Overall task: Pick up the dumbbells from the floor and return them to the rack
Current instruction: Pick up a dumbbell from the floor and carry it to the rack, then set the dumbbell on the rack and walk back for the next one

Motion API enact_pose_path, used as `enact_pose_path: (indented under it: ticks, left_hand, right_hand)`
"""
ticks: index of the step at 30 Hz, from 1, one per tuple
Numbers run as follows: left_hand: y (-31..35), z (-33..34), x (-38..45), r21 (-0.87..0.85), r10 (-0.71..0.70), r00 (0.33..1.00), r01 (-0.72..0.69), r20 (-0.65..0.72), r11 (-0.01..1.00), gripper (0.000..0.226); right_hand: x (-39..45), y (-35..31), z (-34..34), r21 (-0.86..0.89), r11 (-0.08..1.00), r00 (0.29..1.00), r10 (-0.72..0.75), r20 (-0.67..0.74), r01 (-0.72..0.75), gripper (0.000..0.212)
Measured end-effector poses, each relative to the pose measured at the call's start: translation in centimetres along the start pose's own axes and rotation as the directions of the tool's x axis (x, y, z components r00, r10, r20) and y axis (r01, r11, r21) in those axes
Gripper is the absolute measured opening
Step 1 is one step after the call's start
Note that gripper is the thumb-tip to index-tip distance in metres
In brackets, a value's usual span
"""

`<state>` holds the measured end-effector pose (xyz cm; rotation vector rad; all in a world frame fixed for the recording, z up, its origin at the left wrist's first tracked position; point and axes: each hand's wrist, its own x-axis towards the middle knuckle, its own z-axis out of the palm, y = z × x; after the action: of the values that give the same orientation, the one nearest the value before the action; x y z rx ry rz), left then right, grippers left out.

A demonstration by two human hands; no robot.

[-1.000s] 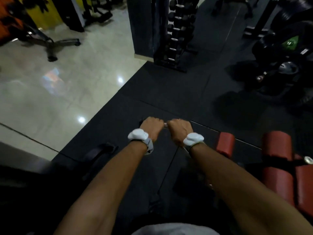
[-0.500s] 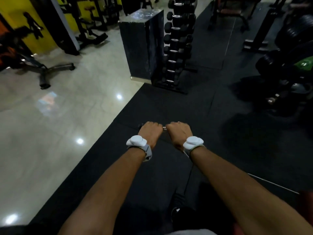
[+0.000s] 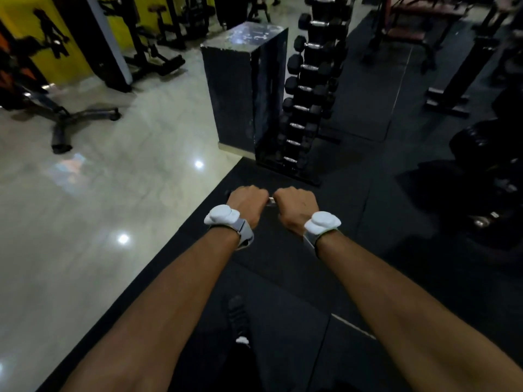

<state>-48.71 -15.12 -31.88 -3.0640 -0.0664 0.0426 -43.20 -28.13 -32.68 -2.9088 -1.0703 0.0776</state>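
Observation:
My left hand and my right hand sit side by side in front of me, both gripping the metal handle of one dumbbell. Only a short shiny piece of the handle shows between my fists; its dark heads are almost wholly hidden in the dim light. The dumbbell is held above the black rubber mat. Straight ahead stands the tall upright dumbbell rack, filled with several black hex dumbbells stacked in tiers.
A dark mirrored pillar stands just left of the rack. Glossy tile floor lies to the left with a machine base on it. Weight plates and benches crowd the right. My shoe shows below on the mat.
The view has advanced along the mat toward the rack, which now looms larger and nearer. The red padded bench has dropped out of sight. Both hands keep the same grip.

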Motion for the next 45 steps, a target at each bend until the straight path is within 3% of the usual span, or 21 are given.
enact_pose_path:
  ticks: [9, 12, 16, 24, 29, 30, 34, 38, 45]
  left_hand:
    - [-11.7, -6.8, 20.4, 0.054, 0.022, 0.978, -0.012, -0.206, 0.998, 0.013]
    - [-13.6, -9.4, 25.9, 0.089, 0.082, 0.933, -0.054, -0.35, 0.995, 0.018]
    - [-15.7, -12.2, 33.4, 0.126, 0.15, 0.867, -0.101, -0.475, 0.987, 0.018]
    - [-17.2, -14.9, 51.0, 0.15, 0.182, 0.847, -0.122, -0.499, 0.981, 0.02]
    - [-17.3, -16.5, 59.6, 0.138, 0.148, 0.843, -0.089, -0.518, 0.986, 0.016]
    - [-17.6, -16.9, 65.0, 0.147, 0.125, 0.839, -0.055, -0.53, 0.988, 0.014]
    - [-17.7, -17.0, 67.8, 0.123, 0.099, 0.873, -0.046, -0.478, 0.991, 0.009]
    - [-17.5, -17.6, 73.8, 0.137, 0.163, 0.884, -0.113, -0.439, 0.984, 0.016]
    - [-17.9, -17.7, 85.6, 0.141, 0.208, 0.861, -0.16, -0.463, 0.977, 0.02]
  right_hand:
    - [22.0, 2.7, -7.8, -0.043, 0.994, 0.96, 0.089, -0.267, -0.104, 0.019]
    - [27.0, 3.9, -10.3, -0.038, 0.989, 0.912, 0.117, -0.394, -0.144, 0.015]
    - [32.2, 6.8, -14.8, -0.099, 0.974, 0.878, 0.135, -0.459, -0.202, 0.018]
    - [46.0, 15.9, -19.8, -0.14, 0.956, 0.872, 0.169, -0.46, -0.259, 0.017]
    - [53.9, 21.4, -21.4, -0.128, 0.967, 0.884, 0.144, -0.445, -0.222, 0.02]
    - [59.0, 24.4, -22.0, -0.123, 0.971, 0.887, 0.132, -0.442, -0.205, 0.02]
    - [60.7, 26.1, -22.5, -0.152, 0.965, 0.883, 0.126, -0.452, -0.216, 0.02]
    - [64.7, 29.7, -23.1, -0.141, 0.968, 0.902, 0.134, -0.411, -0.208, 0.018]
    - [73.3, 35.7, -23.1, -0.14, 0.933, 0.867, 0.245, -0.433, -0.333, 0.017]
